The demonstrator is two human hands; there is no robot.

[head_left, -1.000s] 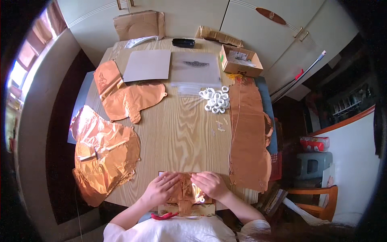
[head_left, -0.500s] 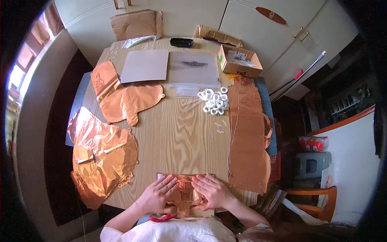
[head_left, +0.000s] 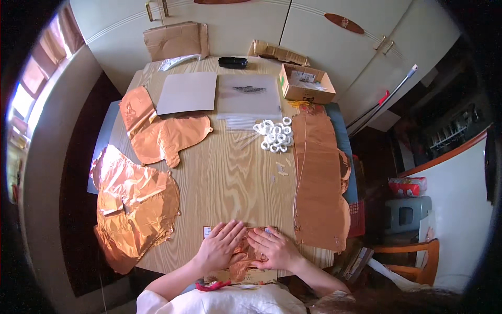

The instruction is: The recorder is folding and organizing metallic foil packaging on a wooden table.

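Note:
At the near table edge, a folded copper-coloured foil balloon (head_left: 240, 268) lies on a flat card (head_left: 222, 276). My left hand (head_left: 222, 246) presses on it with fingers stretched out, covering its left and middle part. Opposite, my right hand (head_left: 273, 249) lies flat on the right side, fingers extended. Both hands hide much of the foil. A red-handled tool (head_left: 213, 286), its kind unclear, is at the card's near left corner, close to my shirt.
Flat foil balloons (head_left: 137, 209) lie at left, one (head_left: 170, 132) behind; a long stack (head_left: 320, 183) lies at right. White ribbon rolls (head_left: 276, 137), a clear plastic bag (head_left: 248, 99), a white board (head_left: 187, 93), an open cardboard box (head_left: 308, 86) and a black tray (head_left: 232, 63) are farther back.
My left hand has slid right and slightly away from me, over the middle of the folded foil. My right hand stays nearly in place. The whole view has shifted slightly.

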